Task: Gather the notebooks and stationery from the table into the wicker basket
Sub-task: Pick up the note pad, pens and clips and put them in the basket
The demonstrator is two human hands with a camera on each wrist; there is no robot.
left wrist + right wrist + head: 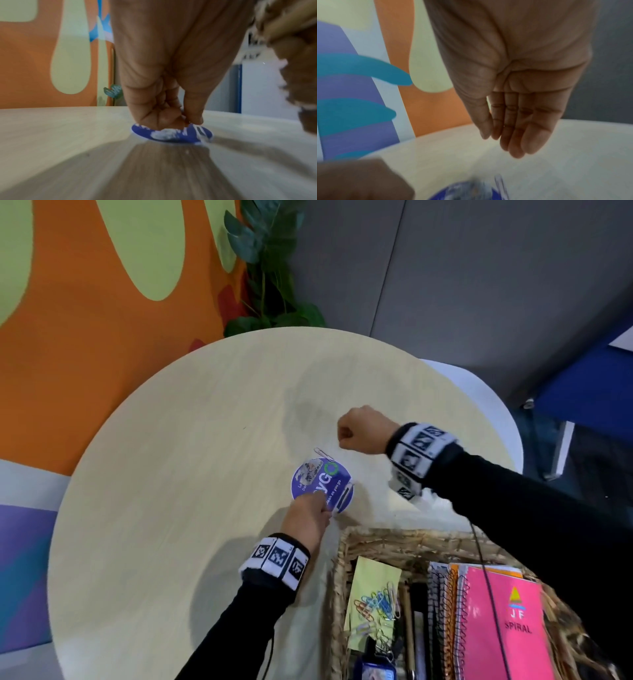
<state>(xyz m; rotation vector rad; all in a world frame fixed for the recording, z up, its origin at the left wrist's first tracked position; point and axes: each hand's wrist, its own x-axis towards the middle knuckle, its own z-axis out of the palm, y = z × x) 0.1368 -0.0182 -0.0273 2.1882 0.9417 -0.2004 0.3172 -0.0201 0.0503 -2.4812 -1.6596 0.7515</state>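
Observation:
A round blue printed card [322, 484] lies flat on the round pale table [171, 474], just beyond the wicker basket [376, 537]. A silver paper clip [323, 454] lies at its far edge, and a white piece with a black bar [344, 496] sits on its right edge. My left hand [322, 508] has curled fingers and thumb pinching the card's near edge [171, 134]. My right hand [346, 436] hovers just past the paper clip, fingers [513, 128] hanging straight down together and holding nothing. In the right wrist view the card [467, 192] is blurred.
The basket at the near right holds a pink spiral notebook [513, 628], more spiral notebooks, a yellow-green pad [373, 577], coloured paper clips [378, 604] and dark pens. A leafy plant [270, 268] stands behind the table. A white chair [496, 412] is at the right.

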